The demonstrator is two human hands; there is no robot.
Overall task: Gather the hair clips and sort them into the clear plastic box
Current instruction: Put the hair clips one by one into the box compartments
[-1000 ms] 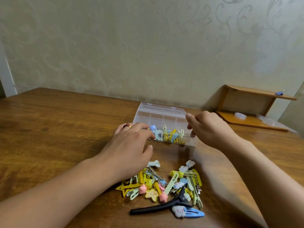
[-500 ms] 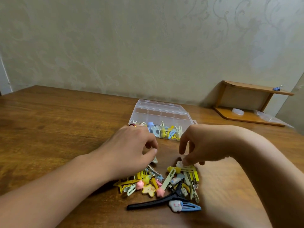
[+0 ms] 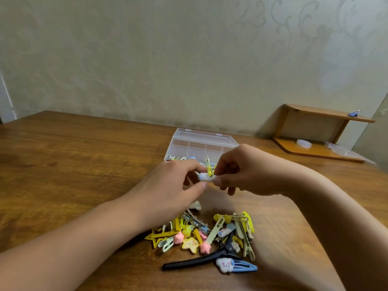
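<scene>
A small white clip is held above the desk; colourful hair clips lie piled before the open clear plastic box.

A domestic room, most likely in a private home: a wood-grain tabletop stands against a wall papered in pale cream with a faint scrolling floral pattern. A small wooden shelf unit sits at the far right corner, carrying a blue binder clip on top and a roll of clear tape below. Household clutter completes the picture, with a heap of colourful children's hair clips lying near a clear plastic box with compartments.
</scene>
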